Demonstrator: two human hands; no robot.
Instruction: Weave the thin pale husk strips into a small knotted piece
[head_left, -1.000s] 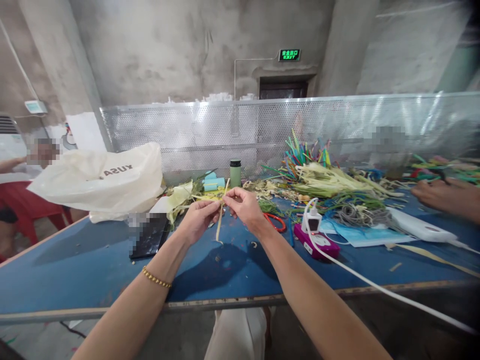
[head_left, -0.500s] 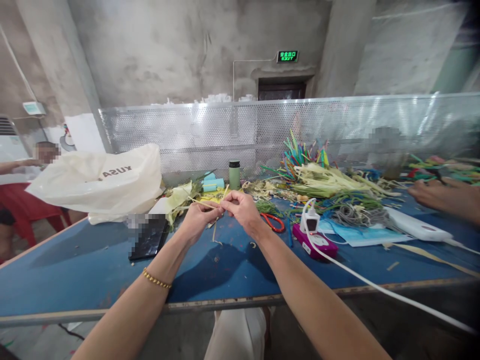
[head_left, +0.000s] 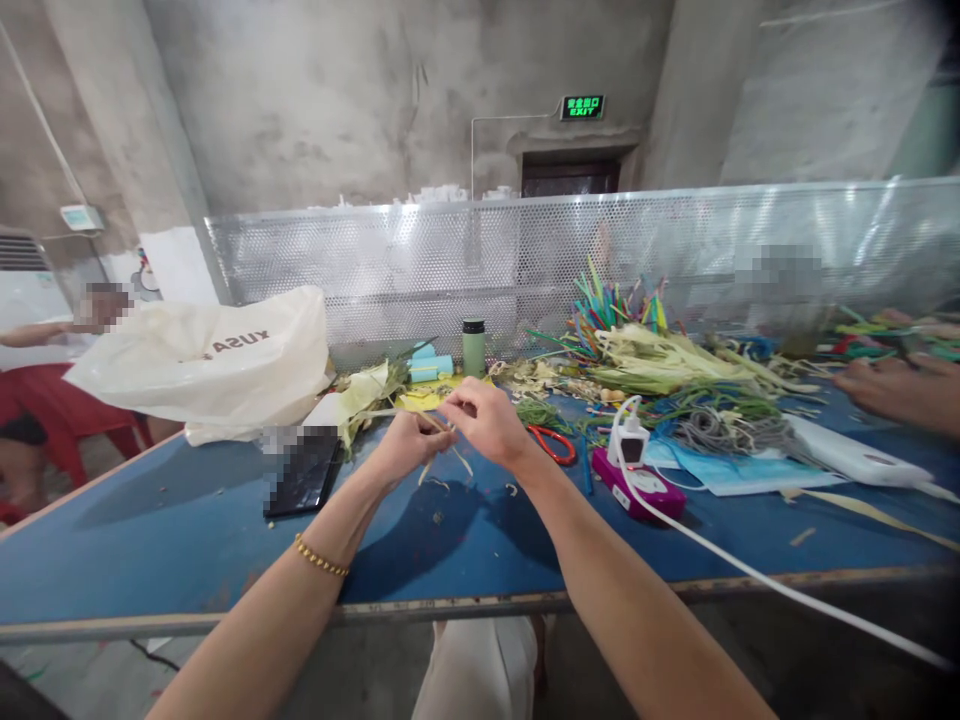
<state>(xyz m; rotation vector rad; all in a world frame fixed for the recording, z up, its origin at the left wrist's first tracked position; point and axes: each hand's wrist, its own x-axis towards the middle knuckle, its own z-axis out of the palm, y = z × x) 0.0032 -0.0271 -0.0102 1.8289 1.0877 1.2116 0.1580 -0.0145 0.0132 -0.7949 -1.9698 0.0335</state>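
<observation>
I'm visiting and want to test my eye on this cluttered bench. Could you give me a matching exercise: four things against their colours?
Things:
1. flask
2. scissors
3. phone
4. straw strip pinched in the fingers

Colours:
A. black
B. pale yellow
C. green
D. red

Pairs: 1-C; 2-D; 3-A; 4-B
</observation>
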